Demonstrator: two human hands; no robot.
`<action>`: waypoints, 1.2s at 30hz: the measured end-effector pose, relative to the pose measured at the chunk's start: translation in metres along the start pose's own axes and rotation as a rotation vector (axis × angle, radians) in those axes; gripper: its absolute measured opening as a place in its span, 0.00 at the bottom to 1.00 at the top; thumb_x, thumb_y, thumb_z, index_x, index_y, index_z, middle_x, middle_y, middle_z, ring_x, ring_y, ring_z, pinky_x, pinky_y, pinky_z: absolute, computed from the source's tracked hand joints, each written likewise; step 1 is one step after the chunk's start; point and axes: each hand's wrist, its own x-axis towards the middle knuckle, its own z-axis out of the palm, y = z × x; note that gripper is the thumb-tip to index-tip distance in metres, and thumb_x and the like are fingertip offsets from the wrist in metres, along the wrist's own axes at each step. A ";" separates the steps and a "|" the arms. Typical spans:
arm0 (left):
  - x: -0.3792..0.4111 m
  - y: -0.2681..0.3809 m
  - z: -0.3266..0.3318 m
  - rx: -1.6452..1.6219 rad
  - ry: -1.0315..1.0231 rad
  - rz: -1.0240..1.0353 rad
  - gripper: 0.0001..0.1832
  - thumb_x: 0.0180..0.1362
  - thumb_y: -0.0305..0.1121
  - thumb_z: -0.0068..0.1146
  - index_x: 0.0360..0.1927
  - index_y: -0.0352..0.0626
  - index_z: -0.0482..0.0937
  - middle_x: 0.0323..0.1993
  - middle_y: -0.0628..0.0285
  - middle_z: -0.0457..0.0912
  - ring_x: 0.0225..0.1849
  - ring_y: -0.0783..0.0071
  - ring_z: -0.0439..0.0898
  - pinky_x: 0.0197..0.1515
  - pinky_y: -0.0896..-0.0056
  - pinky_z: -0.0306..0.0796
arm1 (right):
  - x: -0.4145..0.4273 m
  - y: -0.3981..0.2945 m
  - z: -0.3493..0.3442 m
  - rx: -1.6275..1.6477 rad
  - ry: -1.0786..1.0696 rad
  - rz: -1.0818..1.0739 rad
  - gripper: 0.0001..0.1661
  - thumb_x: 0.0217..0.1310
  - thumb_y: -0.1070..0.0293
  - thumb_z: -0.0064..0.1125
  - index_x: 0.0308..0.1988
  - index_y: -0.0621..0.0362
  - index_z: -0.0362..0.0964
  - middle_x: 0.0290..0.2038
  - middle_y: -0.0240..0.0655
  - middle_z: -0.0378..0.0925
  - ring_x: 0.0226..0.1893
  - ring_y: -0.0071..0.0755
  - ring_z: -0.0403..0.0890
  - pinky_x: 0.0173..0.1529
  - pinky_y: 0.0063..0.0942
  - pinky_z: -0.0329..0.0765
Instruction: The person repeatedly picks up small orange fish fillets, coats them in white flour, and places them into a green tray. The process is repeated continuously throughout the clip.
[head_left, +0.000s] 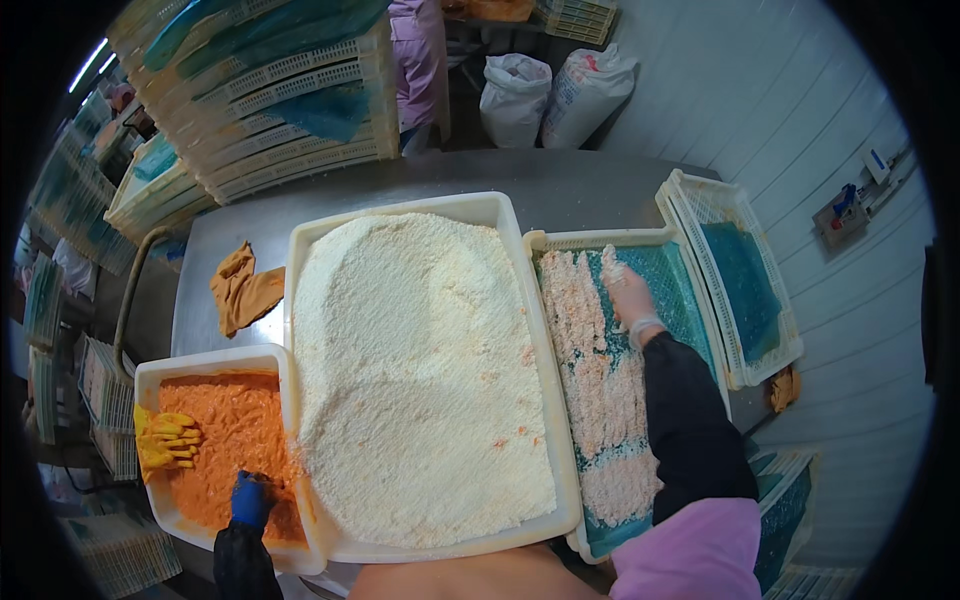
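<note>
My left hand (253, 501), in a blue glove, is at the near right part of a white plastic tub (217, 357) of orange, wet, coated pieces (225, 442). Its fingers are partly sunk in the mix, so their grip is hidden. My right hand (628, 294), in a clear glove with crumb-covered fingertips, is over a tray lined with green mesh (679, 277). Rows of crumb-coated strips (592, 375) lie on that mesh, just left of the hand. Between both hands stands a large white tub (566, 480) heaped with pale crumbs (420, 360).
A yellow rubber glove (166, 439) hangs over the orange tub's left rim. A brown cloth (244, 289) lies on the metal table (202, 247). Stacked lattice trays (300, 112) rise at the back left; another tray (750, 277) sits right. Beyond stand white sacks (516, 101) and a person (418, 71).
</note>
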 end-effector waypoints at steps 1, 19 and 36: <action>-0.001 -0.007 0.003 -0.015 0.010 -0.029 0.11 0.30 0.26 0.62 0.24 0.45 0.79 0.28 0.58 0.77 0.38 0.56 0.70 0.39 0.60 0.66 | 0.012 0.022 0.007 -0.199 0.081 -0.080 0.14 0.59 0.66 0.47 0.45 0.56 0.66 0.22 0.36 0.69 0.21 0.36 0.72 0.27 0.31 0.71; -0.026 -0.068 0.051 -0.267 0.365 -0.524 0.10 0.38 0.19 0.54 0.28 0.38 0.80 0.21 0.59 0.77 0.28 0.68 0.75 0.31 0.71 0.68 | 0.077 0.063 0.042 -0.153 -0.135 -0.359 0.27 0.65 0.63 0.37 0.59 0.66 0.52 0.62 0.46 0.54 0.64 0.41 0.52 0.65 0.28 0.48; -0.002 -0.016 -0.026 -1.051 0.488 -0.644 0.11 0.50 0.23 0.55 0.40 0.37 0.76 0.32 0.61 0.78 0.31 0.75 0.76 0.31 0.74 0.69 | -0.177 -0.030 0.033 0.378 -0.269 -0.705 0.26 0.65 0.62 0.36 0.58 0.66 0.55 0.61 0.45 0.55 0.62 0.39 0.57 0.64 0.32 0.52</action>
